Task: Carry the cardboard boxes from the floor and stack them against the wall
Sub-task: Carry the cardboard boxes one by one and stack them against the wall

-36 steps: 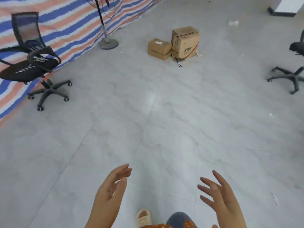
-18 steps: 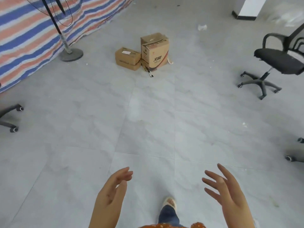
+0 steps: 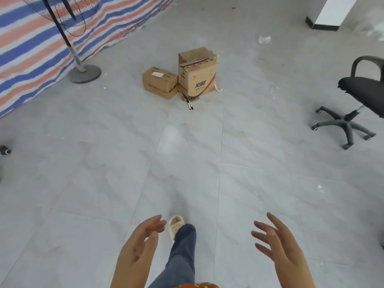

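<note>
Two cardboard boxes stand together on the grey tiled floor ahead. The tall box [image 3: 198, 74] has a worn top and red and black print on its front. A low box [image 3: 159, 82] with a white label sits touching its left side. Two dark markers [image 3: 190, 105] lie at the tall box's foot. My left hand [image 3: 139, 249] and my right hand [image 3: 279, 249] hover low in the view, both empty with fingers spread, far short of the boxes. My leg in jeans and a pale shoe [image 3: 176, 225] shows between them.
A striped red, white and blue tarp [image 3: 31, 48] covers the left side. A standing fan's pole and round base [image 3: 85, 73] are in front of it. A black office chair [image 3: 357, 104] stands at the right. A chair caster [image 3: 5, 151] shows at the left edge. A white pillar [image 3: 332, 13] rises far right.
The view has moved forward and turned right: the boxes are nearer and more central, the left chair has slid out of view, and the right chair has come in. Both hands stay open.
</note>
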The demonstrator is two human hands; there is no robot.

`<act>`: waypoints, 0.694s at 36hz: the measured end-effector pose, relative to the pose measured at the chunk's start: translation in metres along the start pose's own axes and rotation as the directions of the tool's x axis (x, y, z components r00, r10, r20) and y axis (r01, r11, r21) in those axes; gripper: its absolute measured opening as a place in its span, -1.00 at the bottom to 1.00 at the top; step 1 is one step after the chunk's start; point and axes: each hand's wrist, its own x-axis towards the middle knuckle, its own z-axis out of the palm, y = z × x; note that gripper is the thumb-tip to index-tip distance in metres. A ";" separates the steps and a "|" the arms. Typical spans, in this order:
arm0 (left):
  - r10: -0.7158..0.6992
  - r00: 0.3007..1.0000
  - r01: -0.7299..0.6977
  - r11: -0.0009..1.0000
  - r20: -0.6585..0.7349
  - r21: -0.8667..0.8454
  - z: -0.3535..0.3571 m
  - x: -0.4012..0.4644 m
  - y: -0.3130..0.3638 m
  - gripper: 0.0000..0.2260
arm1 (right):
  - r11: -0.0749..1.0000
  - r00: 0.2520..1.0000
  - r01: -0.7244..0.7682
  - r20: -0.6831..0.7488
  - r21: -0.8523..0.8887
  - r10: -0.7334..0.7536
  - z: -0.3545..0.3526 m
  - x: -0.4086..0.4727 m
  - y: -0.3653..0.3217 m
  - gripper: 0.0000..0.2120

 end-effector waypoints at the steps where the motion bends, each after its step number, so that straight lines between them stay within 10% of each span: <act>1: 0.004 1.000 -0.004 1.000 0.005 0.006 0.002 0.020 0.006 -0.71 | 1.000 1.000 0.011 -0.002 0.009 -0.011 0.005 0.017 -0.004 -0.69; 25: -0.018 0.998 0.019 1.000 -0.056 0.018 0.052 0.401 0.115 -0.80 | 0.993 0.998 0.002 0.056 -0.115 0.004 0.127 0.392 -0.130 -0.75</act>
